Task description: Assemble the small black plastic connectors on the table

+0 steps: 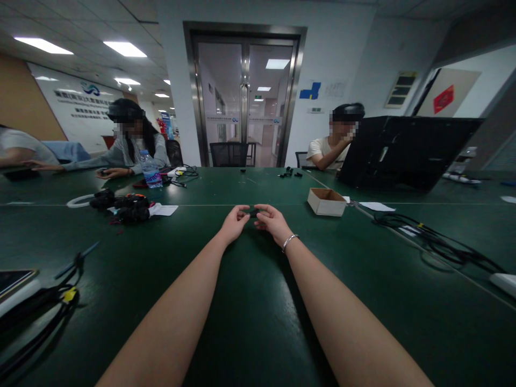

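Both my arms reach forward over the dark green table point(253, 279). Between my fingertips is a small black piece point(253, 213), too small to name more exactly. My left hand point(235, 223) pinches its left end with thumb and fingers. On the other end, my right hand point(273, 221), with a silver bracelet point(289, 243) at the wrist, closes its fingers round it. The piece is held just over the table, partly hidden by the fingertips. Farther back lie several similar small black pieces point(288, 172).
An open cardboard box point(326, 202) stands right of my hands. Black cables point(439, 236) lie farther right, below a large black monitor point(407, 153). Leftward are a heap of black gear point(131, 206), a water bottle point(150, 170) and bundled cables point(60, 301). Two people point(135, 142) point(324, 150) sit across.
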A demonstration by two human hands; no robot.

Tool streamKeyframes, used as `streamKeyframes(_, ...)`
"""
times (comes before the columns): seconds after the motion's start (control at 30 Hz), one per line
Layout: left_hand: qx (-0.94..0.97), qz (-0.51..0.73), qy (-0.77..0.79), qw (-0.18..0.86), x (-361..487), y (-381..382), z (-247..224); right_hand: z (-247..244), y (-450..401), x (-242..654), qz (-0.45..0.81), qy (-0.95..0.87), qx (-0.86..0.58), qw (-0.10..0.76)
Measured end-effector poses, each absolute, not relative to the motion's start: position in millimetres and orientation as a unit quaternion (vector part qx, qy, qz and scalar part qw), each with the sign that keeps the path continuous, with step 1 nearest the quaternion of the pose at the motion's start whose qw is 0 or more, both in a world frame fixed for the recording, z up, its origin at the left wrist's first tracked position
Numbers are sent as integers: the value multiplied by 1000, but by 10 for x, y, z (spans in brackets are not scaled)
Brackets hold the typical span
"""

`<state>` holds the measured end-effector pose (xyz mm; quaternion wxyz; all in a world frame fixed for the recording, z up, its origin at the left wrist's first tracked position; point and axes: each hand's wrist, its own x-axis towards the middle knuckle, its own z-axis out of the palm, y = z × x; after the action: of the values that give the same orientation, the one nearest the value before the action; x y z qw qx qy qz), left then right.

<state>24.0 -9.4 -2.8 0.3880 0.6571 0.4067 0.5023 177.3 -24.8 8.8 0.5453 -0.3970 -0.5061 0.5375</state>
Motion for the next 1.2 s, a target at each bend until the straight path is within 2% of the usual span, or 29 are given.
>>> streamKeyframes(0.2,666,525,415,330,246,-97,-24,85,-241,1765,542,-498,-401,546)
streamKeyframes(0.63,708,505,410,274,263,-141,-23,112,-235,1846,596,-449,-416,520)
streamKeyframes(1.2,676,495,448,312,228,-81,-38,124,-278,1812,560,-491,-413,524)
